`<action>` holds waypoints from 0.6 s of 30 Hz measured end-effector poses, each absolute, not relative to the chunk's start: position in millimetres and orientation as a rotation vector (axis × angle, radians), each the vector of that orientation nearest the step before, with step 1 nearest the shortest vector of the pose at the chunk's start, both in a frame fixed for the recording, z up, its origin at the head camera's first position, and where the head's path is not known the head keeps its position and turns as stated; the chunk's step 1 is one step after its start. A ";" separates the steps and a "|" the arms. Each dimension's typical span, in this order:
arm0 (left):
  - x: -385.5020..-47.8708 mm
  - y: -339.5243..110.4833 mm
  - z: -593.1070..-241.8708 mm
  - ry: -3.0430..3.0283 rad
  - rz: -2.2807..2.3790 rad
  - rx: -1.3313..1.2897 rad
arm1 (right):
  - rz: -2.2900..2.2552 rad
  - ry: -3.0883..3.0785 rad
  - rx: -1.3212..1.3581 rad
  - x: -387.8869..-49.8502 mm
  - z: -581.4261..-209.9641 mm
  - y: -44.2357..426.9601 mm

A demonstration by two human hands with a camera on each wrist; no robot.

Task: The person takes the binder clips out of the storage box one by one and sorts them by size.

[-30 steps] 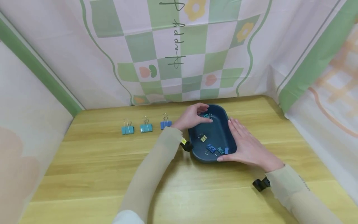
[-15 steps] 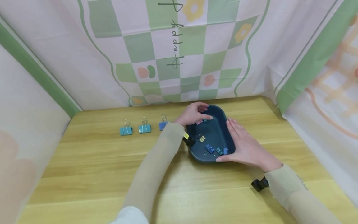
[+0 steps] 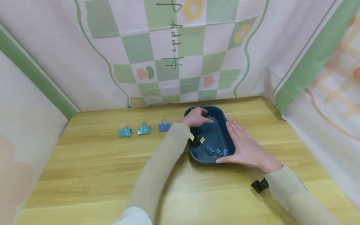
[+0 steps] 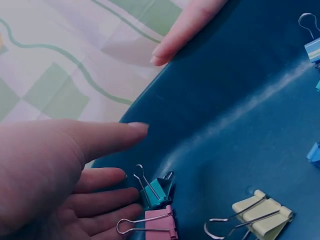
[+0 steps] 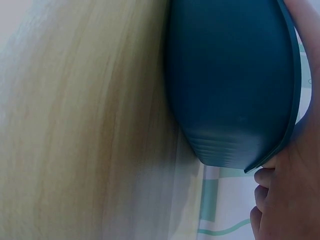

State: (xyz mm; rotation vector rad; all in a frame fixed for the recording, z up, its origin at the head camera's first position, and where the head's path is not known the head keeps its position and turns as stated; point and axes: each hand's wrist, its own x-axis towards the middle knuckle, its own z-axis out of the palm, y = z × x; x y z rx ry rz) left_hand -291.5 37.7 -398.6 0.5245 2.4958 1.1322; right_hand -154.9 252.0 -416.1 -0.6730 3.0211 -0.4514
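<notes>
In the head view, a dark blue tray (image 3: 215, 132) holds several small binder clips. My left hand (image 3: 195, 117) reaches into its far left part, thumb and fingers apart. In the left wrist view, its fingertips lie beside a teal binder clip (image 4: 159, 192) and a pink binder clip (image 4: 160, 224); whether they touch, I cannot tell. A yellow binder clip (image 4: 262, 215) lies further right. My right hand (image 3: 246, 146) rests against the tray's near right corner, fingers straight along the outer side, thumb at the near rim. In the right wrist view, the tray's outer wall (image 5: 230, 85) is seen.
Three larger binder clips stand in a row on the wooden table (image 3: 112, 175) left of the tray: a teal one (image 3: 124, 132), another teal one (image 3: 144, 130) and a blue one (image 3: 164, 127). A patterned curtain (image 3: 166, 75) rises behind the table.
My left hand has moved lower and slightly nearer, deeper into the tray. The small teal clip by its thumb is now mostly hidden in the head view. My right hand stays at the tray's corner.
</notes>
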 end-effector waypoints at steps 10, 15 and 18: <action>-285.8 39.7 -401.0 2.512 0.926 0.656 | -0.455 3.018 -0.676 -155.1 -419.0 252.5; -280.6 42.6 -404.2 2.435 0.840 0.770 | -0.466 3.013 -0.676 -155.3 -418.9 252.7; -277.9 46.7 -408.4 2.478 0.746 0.855 | -0.468 3.010 -0.674 -155.5 -418.3 252.6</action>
